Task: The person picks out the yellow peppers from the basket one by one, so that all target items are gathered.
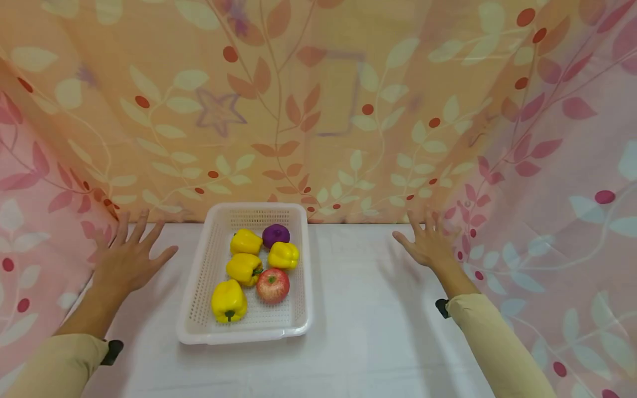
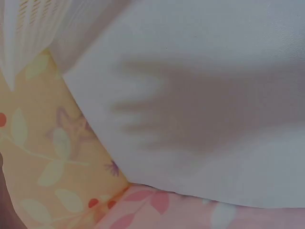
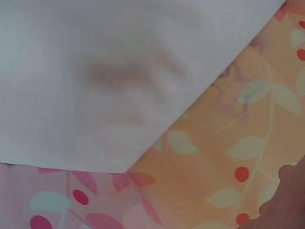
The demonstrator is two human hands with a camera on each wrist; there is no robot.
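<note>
in basket [image 1: 244, 336]: 4 yellow peppers [image 1: 244, 269], 1 apple [image 1: 272, 286], 1 purple item [image 1: 276, 236]. left hand [image 1: 124, 262], right hand [image 1: 428, 243]: fingers spread, empty; judged: no handling under way.

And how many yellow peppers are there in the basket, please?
4, all in the white basket: the back pepper, the middle-left pepper, the right pepper behind the apple, and the front pepper. None seems hidden.

4 yellow peppers [image 1: 229, 300]; white basket [image 1: 244, 336]
</note>
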